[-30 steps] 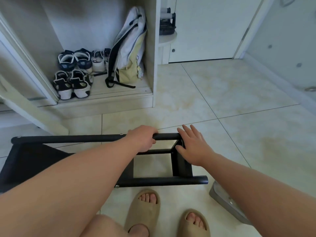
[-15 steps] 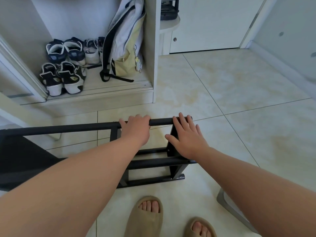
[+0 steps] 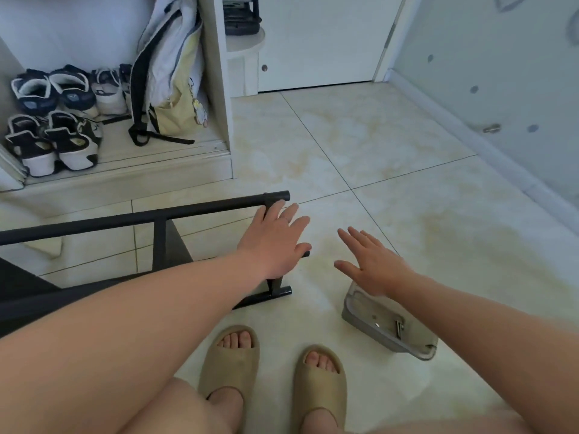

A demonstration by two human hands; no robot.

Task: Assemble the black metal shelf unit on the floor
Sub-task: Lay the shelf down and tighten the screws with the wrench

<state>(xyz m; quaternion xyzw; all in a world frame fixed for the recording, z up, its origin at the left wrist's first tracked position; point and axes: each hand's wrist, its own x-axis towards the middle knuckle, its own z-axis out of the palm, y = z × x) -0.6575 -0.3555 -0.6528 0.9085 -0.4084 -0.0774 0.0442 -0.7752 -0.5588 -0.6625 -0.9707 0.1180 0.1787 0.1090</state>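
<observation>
Currently, black shelf unit on tiled floor at 9 o'clock, left hand flat, fingers spread against its end frame, right hand spread, empty, over grey tray at 4 o'clock.

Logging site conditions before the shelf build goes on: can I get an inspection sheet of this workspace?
Surface: pale glossy tiled floor, yellowish stains.
Job's things: black metal tube shelf frame at left; grey plastic parts tray holding a few screws, at right.
Clutter: dark-and-white sneakers and pale backpack inside open closet.
Hands: left hand open at the frame's end, contact unclear; right hand open above the tray, holding nothing.
Cables: nothing seen.
Surroundings: white door, dotted pale wall, beige slide sandals on feet.
</observation>
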